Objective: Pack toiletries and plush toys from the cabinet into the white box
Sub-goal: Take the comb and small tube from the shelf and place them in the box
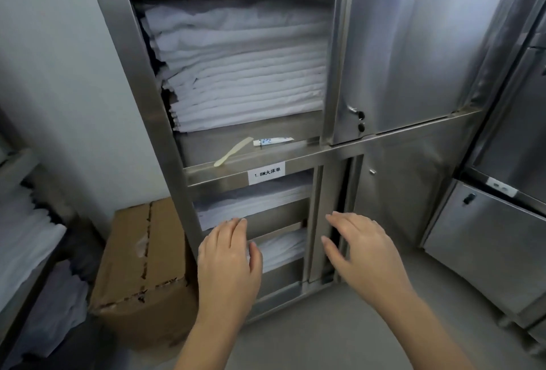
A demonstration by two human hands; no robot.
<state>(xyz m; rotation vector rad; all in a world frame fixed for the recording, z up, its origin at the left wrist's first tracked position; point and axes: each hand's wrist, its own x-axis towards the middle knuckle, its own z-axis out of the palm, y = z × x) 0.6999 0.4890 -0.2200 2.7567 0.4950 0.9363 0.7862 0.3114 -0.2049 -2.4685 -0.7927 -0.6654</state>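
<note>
Steel cabinet [165,121], folded white linens [242,68] above a toothbrush [233,151] and small toothpaste tube [272,141], left hand [226,263] and right hand [362,248] below — both released, grasping nothing, cardboard box [144,266] at left.

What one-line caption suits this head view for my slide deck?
Both hands, left and right, hover empty before a steel cabinet of folded linens, toothbrush and tube on its ledge.

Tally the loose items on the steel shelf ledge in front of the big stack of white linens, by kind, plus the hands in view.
Cream plastic comb: 1
Small white tube with blue print: 1
Bare hands, both empty: 2 (left hand, right hand)
Total: 4
</note>
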